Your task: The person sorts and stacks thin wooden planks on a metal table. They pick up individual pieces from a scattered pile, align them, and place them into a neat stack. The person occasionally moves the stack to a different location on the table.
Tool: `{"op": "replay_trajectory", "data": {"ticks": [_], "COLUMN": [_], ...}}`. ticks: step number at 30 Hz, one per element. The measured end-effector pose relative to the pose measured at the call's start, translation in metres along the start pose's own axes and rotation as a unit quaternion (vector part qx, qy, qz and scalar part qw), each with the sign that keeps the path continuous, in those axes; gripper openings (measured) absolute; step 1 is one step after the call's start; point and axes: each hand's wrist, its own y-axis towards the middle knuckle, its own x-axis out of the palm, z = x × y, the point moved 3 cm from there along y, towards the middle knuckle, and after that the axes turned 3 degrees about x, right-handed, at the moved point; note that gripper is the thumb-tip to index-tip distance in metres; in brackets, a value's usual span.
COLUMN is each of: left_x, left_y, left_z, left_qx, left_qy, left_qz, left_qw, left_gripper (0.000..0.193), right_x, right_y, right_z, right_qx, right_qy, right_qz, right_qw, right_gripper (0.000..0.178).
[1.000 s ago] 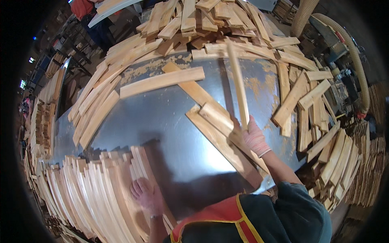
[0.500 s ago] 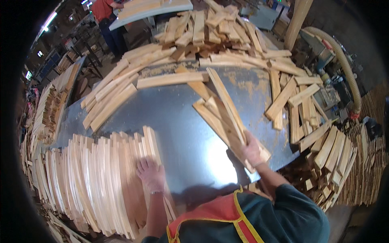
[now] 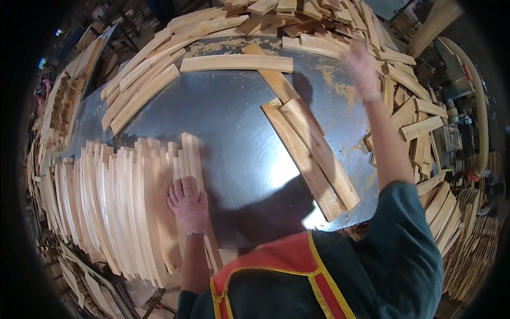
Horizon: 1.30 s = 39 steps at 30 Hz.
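Observation:
My left hand (image 3: pixel 188 206), in a pale pinkish glove, lies over the right end of a long row of wooden slats (image 3: pixel 125 207) standing on edge, its fingers resting on them and its thumb apart. Stretched far forward at the right is my right hand (image 3: pixel 363 74), blurred by motion, in front of a heap of boards; whether it holds anything cannot be made out. Two boards lie side by side on the dark metal tabletop, a left one (image 3: pixel 300 157) and a right one (image 3: pixel 321 154). Their far ends overlap a third board (image 3: pixel 276 77).
A single board (image 3: pixel 236 63) lies crosswise at the table's far side. Several boards (image 3: pixel 146 98) fan out at the far left. Loose pieces (image 3: pixel 419 127) pile up along the right edge, near a ribbed hose (image 3: pixel 481 117). Sawdust (image 3: pixel 228 47) dusts the metal tabletop (image 3: pixel 234 117).
My right hand has left the boards at the near right and swung far forward. The board it gripped no longer lies over the others. My left hand remains on the slat row.

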Motion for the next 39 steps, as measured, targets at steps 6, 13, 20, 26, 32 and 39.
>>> {"op": "replay_trajectory", "data": {"ticks": [6, 13, 20, 26, 32, 39], "left_x": [-0.013, -0.01, 0.019, -0.019, -0.036, 0.0], "left_y": [0.005, 0.003, 0.003, -0.001, 0.006, 0.014], "left_z": [0.01, 0.004, -0.015, 0.006, 0.017, 0.017], "left_qx": [-0.024, -0.006, 0.057, 0.1, 0.093, 0.111], "left_qy": [-0.029, -0.071, -0.106, -0.095, -0.092, -0.045], "left_qz": [-0.031, -0.008, 0.027, -0.008, -0.014, 0.016], "left_qw": [0.999, 0.997, 0.992, 0.99, 0.991, 0.993], "left_gripper": [0.076, 0.074, 0.071, 0.076, 0.071, 0.057], "right_x": [0.039, 0.039, 0.237, 0.242, 0.18, 0.068], "right_y": [-0.274, -0.29, -0.418, -0.371, -0.122, 0.153], "right_z": [0.08, 0.002, -0.046, -0.14, 0.016, 0.198], "right_qx": [0.082, 0.288, 0.227, -0.074, -0.011, 0.086], "right_qy": [-0.204, 0.039, 0.137, 0.035, 0.047, -0.329], "right_qz": [-0.195, -0.215, -0.438, -0.735, -0.47, -0.125], "right_qw": [0.956, 0.932, 0.859, 0.673, 0.882, 0.932], "right_gripper": [0.1, 0.085, 0.093, 0.059, 0.039, 0.077]}}
